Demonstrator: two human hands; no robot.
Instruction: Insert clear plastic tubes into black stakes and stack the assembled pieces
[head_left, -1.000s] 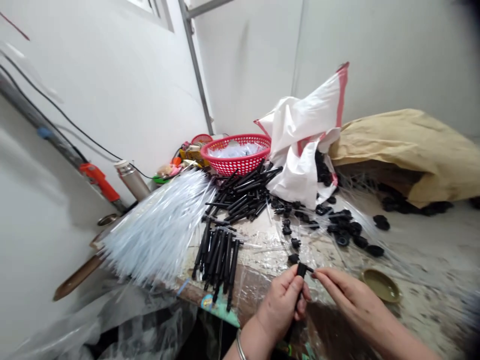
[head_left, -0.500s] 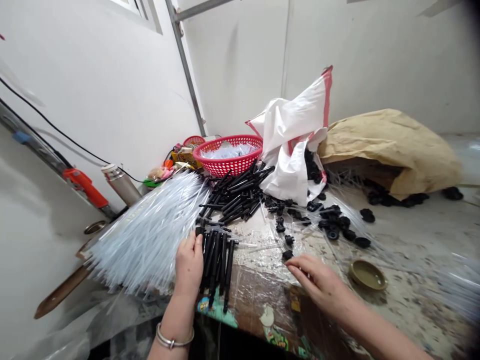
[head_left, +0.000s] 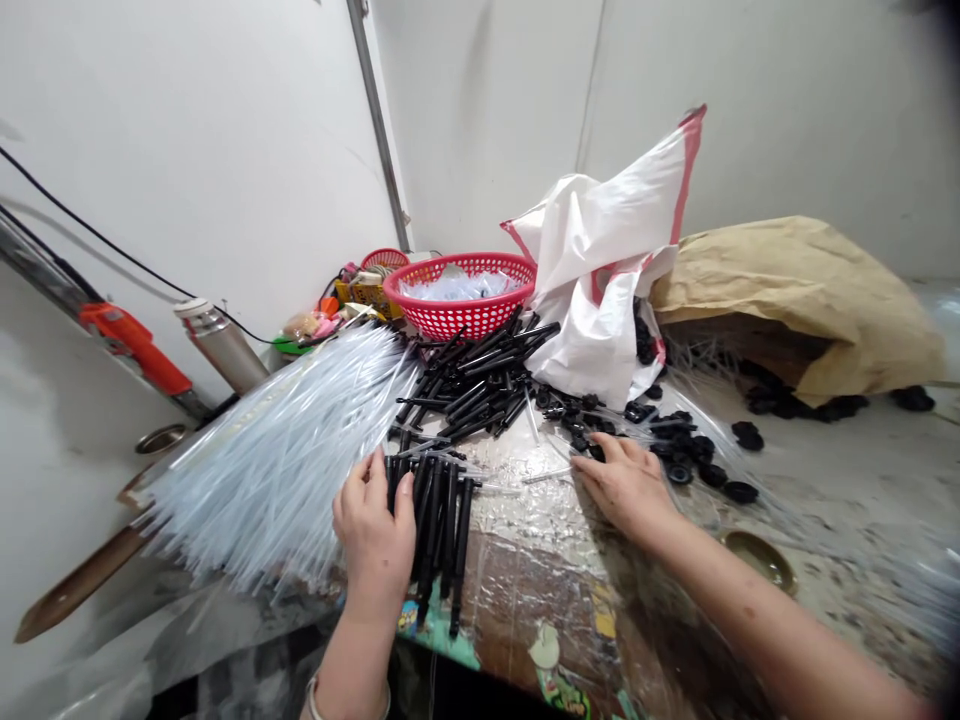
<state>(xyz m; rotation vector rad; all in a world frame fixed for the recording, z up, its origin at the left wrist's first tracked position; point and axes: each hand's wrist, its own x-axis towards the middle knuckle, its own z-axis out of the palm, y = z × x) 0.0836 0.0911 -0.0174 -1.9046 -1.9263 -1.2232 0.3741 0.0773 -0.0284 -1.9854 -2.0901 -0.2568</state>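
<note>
My left hand [head_left: 375,530] lies with fingers stretched over the near ends of a row of black rods [head_left: 446,520] laid side by side at the table's front edge; it holds nothing that I can see. Left of it fans out a big bundle of clear thin tubes [head_left: 277,460]. My right hand [head_left: 626,485] rests palm down on the foil-covered table [head_left: 540,560], fingers spread, its fingertips touching small black caps [head_left: 675,450] scattered there. A loose heap of more black rods [head_left: 480,385] lies behind both hands.
A red basket [head_left: 469,300] stands at the back, with a white sack [head_left: 600,290] spilling caps and a brown paper sack [head_left: 795,290] to its right. A small round dish [head_left: 757,555] sits right of my forearm. A metal flask [head_left: 221,345] and an orange tool [head_left: 135,345] stand by the left wall.
A second ago both hands held a black rod together near the front edge. My left hand has gone left onto the rod row; my right hand has moved forward to the caps.
</note>
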